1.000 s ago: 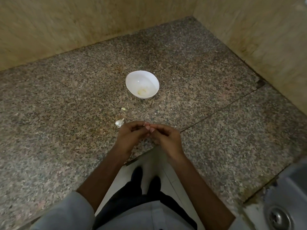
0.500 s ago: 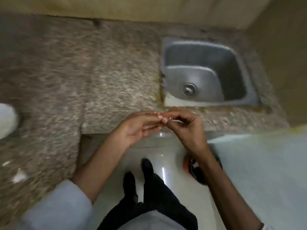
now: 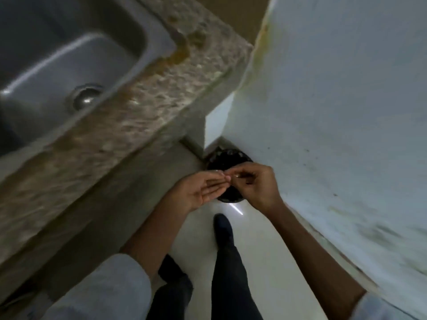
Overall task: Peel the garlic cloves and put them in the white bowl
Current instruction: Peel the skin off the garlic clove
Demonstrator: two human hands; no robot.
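Sink [image 3: 69, 65] upper left, set in the granite counter [image 3: 143, 105]. White bowl not in view; judged to sit on the counter off the left edge, nearer the left hand. Left hand [image 3: 203, 190] palm up, fingers straight and relaxed, tips meeting the right hand [image 3: 257, 184], which pinches a small pale piece [image 3: 237, 174] between thumb and forefinger. Whether it is clove or skin, and how its long axis lies, is too small to tell. Both hands hover over a dark perforated bin [image 3: 227, 158] on the floor, beside a white wall [image 3: 335, 112]. A second ago the hands worked over the counter just short of the bowl; the view has since swung right, past the sink.
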